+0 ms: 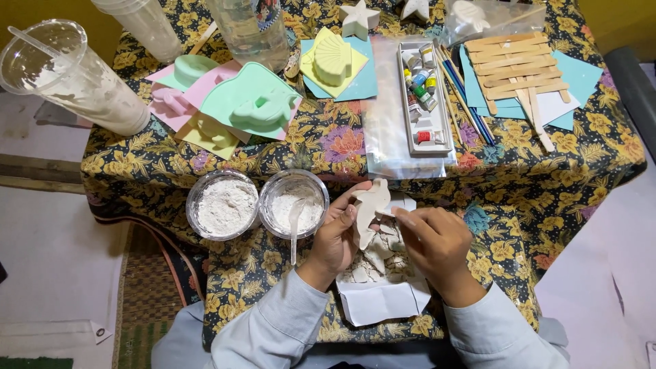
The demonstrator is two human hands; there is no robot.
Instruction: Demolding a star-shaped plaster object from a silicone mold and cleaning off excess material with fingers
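My left hand (pixel 336 238) grips a white plaster dolphin-shaped cast (pixel 370 208) from its left side, holding it over a sheet of white paper (pixel 383 301). My right hand (pixel 436 240) pinches the cast's right edge with thumb and fingers. Broken white plaster chips (pixel 372 263) lie scattered on the paper beneath both hands. Both sleeves are pale grey.
Two round cups of white powder (pixel 223 205) (pixel 294 203) stand left of my hands, one with a plastic spoon (pixel 294 229). Pastel moulds (pixel 256 102) lie on coloured paper; a paint tube tray (pixel 424 96), brushes, wooden sticks (pixel 519 68), plaster stars (pixel 359 19) and plastic cups (pixel 75 75) fill the floral tablecloth (pixel 547 178).
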